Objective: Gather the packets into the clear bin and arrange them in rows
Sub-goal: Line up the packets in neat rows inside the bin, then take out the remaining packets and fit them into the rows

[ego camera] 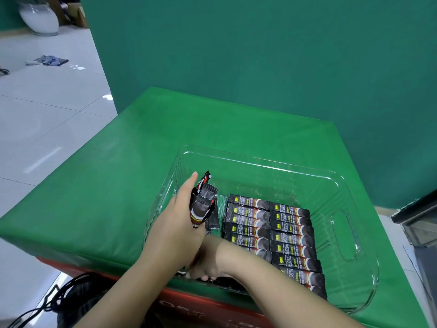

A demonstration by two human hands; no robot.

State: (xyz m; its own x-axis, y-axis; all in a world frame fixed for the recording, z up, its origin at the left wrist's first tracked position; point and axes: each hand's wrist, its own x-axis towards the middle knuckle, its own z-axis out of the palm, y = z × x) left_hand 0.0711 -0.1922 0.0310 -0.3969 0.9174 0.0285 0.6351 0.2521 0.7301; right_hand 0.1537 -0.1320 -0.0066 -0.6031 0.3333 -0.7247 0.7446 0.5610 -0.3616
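A clear plastic bin (260, 162) sits on the green table. Inside it, dark coffee packets (269, 228) lie flat in two neat rows. My left hand (177, 223) is over the bin's left side and grips a bunch of dark packets (201, 204) standing upright. My right hand (205, 268) reaches across under the left wrist into the bin's near left corner, fingers curled down on loose packets (212, 279) there. Whether it grips one is hidden by my left arm.
The green table (118, 185) ends close at the front and left, with a red box (212, 308) below its front edge. Black cables (59, 297) lie on the tiled floor at lower left. A dark cabinet (418, 221) stands at the right.
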